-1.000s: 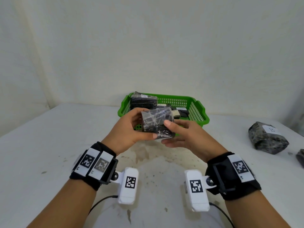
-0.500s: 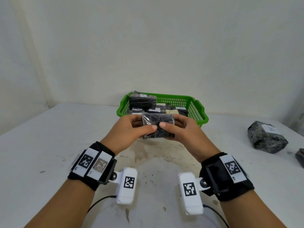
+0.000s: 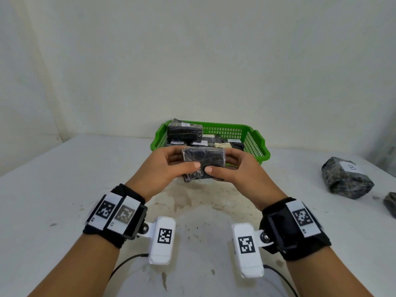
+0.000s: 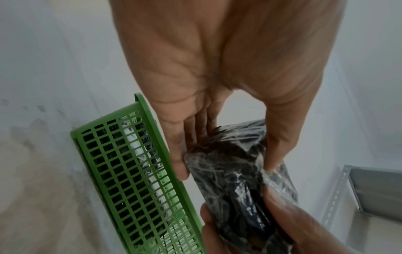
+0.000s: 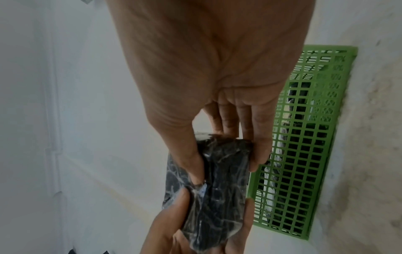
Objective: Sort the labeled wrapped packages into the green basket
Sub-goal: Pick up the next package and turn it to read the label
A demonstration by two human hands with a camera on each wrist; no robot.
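Note:
A dark package wrapped in clear film (image 3: 203,160) (image 4: 234,180) (image 5: 219,185) is held above the table, just in front of the green basket (image 3: 255,142) (image 4: 130,171) (image 5: 304,137). My left hand (image 3: 171,166) (image 4: 222,137) grips its left end, thumb on the near face and fingers behind. My right hand (image 3: 233,168) (image 5: 226,137) grips its right end the same way. No label shows on the faces turned to me. The basket holds several dark packages with white labels; one (image 3: 185,131) lies stacked on top at its left.
On the white table at the right sits a grey speckled wrapped package (image 3: 347,179) with a label marked B. Part of another dark package (image 3: 390,203) shows at the right edge. A wall stands close behind the basket. A metal shelf frame (image 4: 369,189) appears in the left wrist view.
Both hands have turned the package from tilted to level and raised it slightly toward the basket. The right hand moved from under it to grip its right end.

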